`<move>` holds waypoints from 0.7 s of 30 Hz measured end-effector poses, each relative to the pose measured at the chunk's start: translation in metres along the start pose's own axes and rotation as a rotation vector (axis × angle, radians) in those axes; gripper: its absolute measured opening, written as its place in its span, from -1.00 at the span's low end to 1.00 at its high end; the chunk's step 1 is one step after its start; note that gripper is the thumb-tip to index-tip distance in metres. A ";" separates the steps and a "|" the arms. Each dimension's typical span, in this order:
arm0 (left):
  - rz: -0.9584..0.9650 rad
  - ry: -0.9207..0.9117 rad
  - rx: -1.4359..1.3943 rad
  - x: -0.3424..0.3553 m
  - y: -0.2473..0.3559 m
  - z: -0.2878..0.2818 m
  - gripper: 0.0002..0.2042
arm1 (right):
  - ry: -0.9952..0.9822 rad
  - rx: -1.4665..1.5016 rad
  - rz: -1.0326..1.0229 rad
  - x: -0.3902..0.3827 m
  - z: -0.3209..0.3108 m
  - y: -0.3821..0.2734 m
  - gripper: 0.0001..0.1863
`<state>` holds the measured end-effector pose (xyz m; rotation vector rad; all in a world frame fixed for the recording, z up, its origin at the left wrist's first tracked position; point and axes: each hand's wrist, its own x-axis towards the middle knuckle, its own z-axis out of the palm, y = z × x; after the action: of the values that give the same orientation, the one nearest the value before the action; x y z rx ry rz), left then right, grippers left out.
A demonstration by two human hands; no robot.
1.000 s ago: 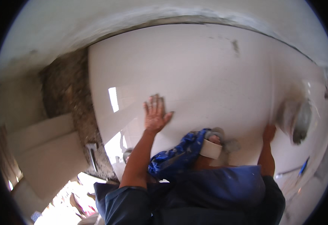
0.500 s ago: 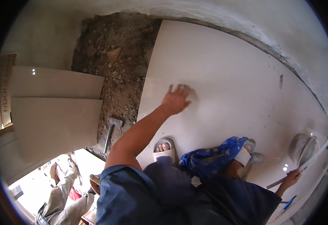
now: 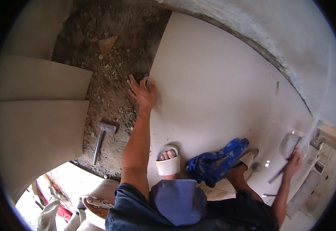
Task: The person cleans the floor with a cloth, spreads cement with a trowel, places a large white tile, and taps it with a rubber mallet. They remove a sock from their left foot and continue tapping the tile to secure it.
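Note:
My left hand [image 3: 142, 93] is at the left edge of a large pale floor tile [image 3: 206, 84], fingers spread, with some fingertips over the bare dirt [image 3: 114, 77] beside it. I see nothing held in it. At the right, my right hand [image 3: 293, 163] is wrapped round a long, thin straight bar [image 3: 276, 177]. Its lower end is dark, while its upper part is pale and blurred, rising toward the wall. Behind that hand stands a dusty round bucket [image 3: 288, 145]. A hammer [image 3: 105, 129] with a metal handle lies on the dirt to the left.
Two big loose tiles [image 3: 39, 131] overlap at the left. A crumpled blue cloth [image 3: 216, 161] lies between my sandalled feet. A triangular tile shard [image 3: 107, 45] sits on the rubble. Pale walls [image 3: 291, 42] border the floor. Another person's trouser leg [image 3: 49, 215] shows at lower left.
My left hand has moved left from over the tile's middle to its edge. My right hand, with the bar, has risen a little, and the bar stands steeper. The view has shifted.

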<state>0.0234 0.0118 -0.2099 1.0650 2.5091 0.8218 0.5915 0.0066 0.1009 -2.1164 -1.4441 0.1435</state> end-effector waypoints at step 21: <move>1.100 -2.165 -0.227 -0.299 0.066 -0.027 -0.34 | -0.218 0.121 0.358 -0.114 0.290 -0.029 -0.58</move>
<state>0.2517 -0.1794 -0.1352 1.6145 -0.0093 -0.1605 0.4074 0.0269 -0.1511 -2.2930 -1.1224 0.5985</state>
